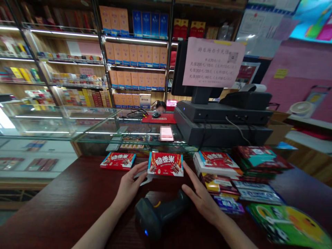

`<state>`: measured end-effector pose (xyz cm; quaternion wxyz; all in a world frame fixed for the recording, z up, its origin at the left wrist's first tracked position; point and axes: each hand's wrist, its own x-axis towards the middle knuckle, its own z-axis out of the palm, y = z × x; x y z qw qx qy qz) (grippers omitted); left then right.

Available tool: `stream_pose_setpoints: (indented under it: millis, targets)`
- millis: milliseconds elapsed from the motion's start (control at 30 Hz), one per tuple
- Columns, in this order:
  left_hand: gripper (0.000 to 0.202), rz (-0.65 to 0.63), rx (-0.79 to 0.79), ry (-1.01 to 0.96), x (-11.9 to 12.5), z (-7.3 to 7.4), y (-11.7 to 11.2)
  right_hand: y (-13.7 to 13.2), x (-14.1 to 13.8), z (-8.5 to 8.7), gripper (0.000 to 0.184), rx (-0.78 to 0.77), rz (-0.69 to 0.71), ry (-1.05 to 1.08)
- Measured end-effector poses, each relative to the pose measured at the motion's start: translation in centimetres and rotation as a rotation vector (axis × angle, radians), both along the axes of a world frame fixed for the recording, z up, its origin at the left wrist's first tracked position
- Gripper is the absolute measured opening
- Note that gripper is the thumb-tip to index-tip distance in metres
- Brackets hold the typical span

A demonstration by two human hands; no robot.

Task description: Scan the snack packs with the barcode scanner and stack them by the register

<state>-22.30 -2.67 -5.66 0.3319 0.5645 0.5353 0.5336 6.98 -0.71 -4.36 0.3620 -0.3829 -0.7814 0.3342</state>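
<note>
In the head view a red chocolate box [165,164] with white lettering lies face up on the dark counter, between my two hands. My left hand [131,181] is at its left edge, fingers stretched and thumb apart. At the right edge are the fingertips of my right hand [197,188], which is also open, its thumb spread. Whether the fingertips press on the box is hard to tell. Below them, a black barcode scanner [158,216] lies on its side with a small blue light. Another red chocolate box [118,161] sits to the left.
On the right are a stack of red and white boxes [218,162], dark red packs [261,160], blue-silver packs [259,192], a purple pack [228,204] and a green bag [290,224]. Behind stand a glass display case [93,135] and a cash register [223,121] bearing a paper sign.
</note>
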Motion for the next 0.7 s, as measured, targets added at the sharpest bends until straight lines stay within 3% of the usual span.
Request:
stream_pose_setpoints:
  millis: [700]
  targets:
    - [0.047, 0.049, 0.093, 0.246, 0.01, 0.31, -0.57, -0.16, -0.50, -0.11, 0.065, 0.048, -0.017, 0.038]
